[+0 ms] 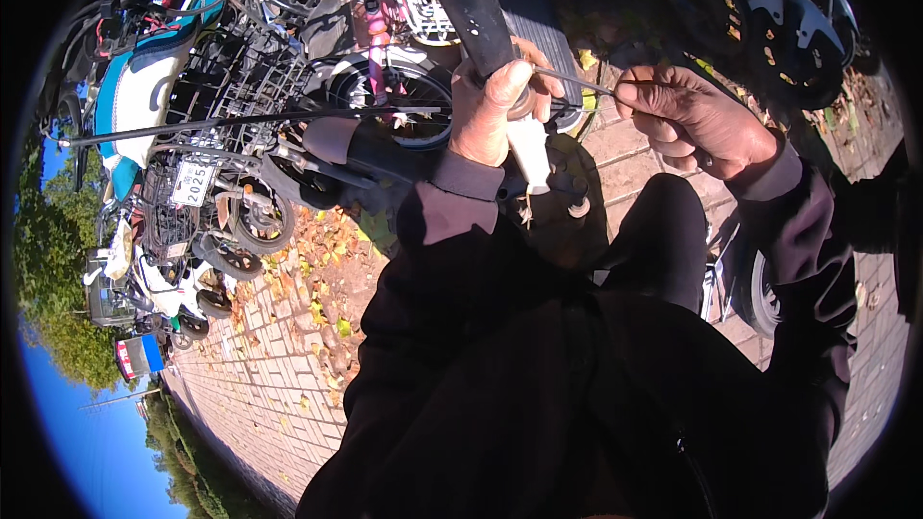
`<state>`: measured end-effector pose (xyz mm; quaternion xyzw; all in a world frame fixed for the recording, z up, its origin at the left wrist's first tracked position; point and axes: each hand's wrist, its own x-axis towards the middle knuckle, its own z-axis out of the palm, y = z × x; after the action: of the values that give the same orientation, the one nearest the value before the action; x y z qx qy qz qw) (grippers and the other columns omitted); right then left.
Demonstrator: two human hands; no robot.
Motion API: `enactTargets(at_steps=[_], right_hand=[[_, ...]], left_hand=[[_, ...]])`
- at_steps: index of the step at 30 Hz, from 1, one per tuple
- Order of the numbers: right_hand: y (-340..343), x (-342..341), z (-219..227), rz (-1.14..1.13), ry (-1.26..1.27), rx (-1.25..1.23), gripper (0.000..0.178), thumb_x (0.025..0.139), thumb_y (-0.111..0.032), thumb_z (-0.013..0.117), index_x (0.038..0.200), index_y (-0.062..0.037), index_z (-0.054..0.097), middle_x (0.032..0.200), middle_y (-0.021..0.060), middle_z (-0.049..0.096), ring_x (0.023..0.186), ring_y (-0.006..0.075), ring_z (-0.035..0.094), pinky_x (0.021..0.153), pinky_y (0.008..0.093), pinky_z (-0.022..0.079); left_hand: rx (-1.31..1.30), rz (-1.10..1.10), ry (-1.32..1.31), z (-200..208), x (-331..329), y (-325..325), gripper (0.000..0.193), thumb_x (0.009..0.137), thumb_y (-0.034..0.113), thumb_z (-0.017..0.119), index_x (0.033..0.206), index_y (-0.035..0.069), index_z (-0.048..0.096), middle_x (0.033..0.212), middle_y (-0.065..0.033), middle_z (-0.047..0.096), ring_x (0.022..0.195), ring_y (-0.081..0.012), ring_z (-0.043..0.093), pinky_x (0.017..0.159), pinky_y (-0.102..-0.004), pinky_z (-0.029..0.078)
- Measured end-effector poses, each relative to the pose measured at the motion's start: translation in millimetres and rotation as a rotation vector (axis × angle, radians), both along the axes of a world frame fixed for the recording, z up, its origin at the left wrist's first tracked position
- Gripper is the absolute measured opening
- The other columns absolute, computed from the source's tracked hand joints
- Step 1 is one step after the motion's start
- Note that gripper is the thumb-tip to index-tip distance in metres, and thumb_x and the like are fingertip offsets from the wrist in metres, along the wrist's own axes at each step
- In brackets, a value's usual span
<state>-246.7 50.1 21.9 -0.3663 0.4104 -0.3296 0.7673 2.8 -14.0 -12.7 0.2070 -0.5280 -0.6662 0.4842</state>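
Observation:
My left hand (486,111) is wrapped round the lower end of a thick black tube (466,5), where a brownish metal ring joint (522,104) shows between thumb and fingers. Below the joint sticks out a white tapering part (529,159). Off to the right, my right hand (694,120) is closed, pinching a thin dark metal rod (582,84) between thumb and forefinger. The rod's far end reaches the joint beside my left fingers; its exact contact is hidden. A ribbed black board (538,24) lies just behind my left hand.
A pink bicycle frame (377,43) stands beyond my left hand, and a turquoise-and-white scooter (144,101) is farther left among several parked bikes. A long thin black rod (260,119) crosses the left side. Dark wheels (793,53) stand at upper right. Leaves lie on brick paving (274,351).

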Motion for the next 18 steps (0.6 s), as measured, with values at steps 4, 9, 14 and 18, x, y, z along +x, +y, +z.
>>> enactTargets(at_steps=[4,9,14,18], right_hand=[[-4,-10,4,0.106,-0.136,0.14,0.02,0.104,-0.027,0.063,0.101,-0.0077,0.065,0.062,-0.009,0.036,0.045,0.0028,0.026,0.039,0.0205,0.021],[3,6,15,-0.094,0.291,-0.232,0.026,0.102,-0.031,0.065,0.1,-0.0046,0.064,0.072,-0.0034,0.05,0.06,0.0019,0.042,0.05,0.0188,0.032],[25,17,27,0.026,0.91,-0.765,0.042,0.089,-0.006,0.073,0.126,-0.0011,0.054,0.094,0.0122,0.056,0.083,0.0226,0.058,0.075,0.0326,0.05],[40,13,6,0.072,1.602,-1.547,0.072,0.078,0.007,0.068,0.147,-0.0041,0.05,0.102,0.0131,0.057,0.083,0.0286,0.061,0.069,0.035,0.054]], left_hand=[[0.032,-0.069,-0.004,6,3,1,0.039,0.088,0.033,0.076,0.101,-0.002,0.065,0.083,-0.0157,0.071,0.062,-0.0173,0.064,0.059,-0.0286,0.052],[0.071,-0.012,-0.008,12,1,6,0.031,0.086,0.027,0.076,0.095,0.0,0.066,0.076,-0.0129,0.07,0.058,-0.0155,0.065,0.056,-0.0281,0.051],[0.104,0.046,0.022,9,-4,8,0.025,0.085,0.02,0.076,0.094,-0.001,0.066,0.075,-0.0118,0.068,0.058,-0.0153,0.064,0.055,-0.0285,0.051],[0.092,0.068,0.003,9,-6,8,0.024,0.085,0.019,0.074,0.094,-0.001,0.065,0.074,-0.011,0.067,0.057,-0.0151,0.062,0.054,-0.029,0.051]])
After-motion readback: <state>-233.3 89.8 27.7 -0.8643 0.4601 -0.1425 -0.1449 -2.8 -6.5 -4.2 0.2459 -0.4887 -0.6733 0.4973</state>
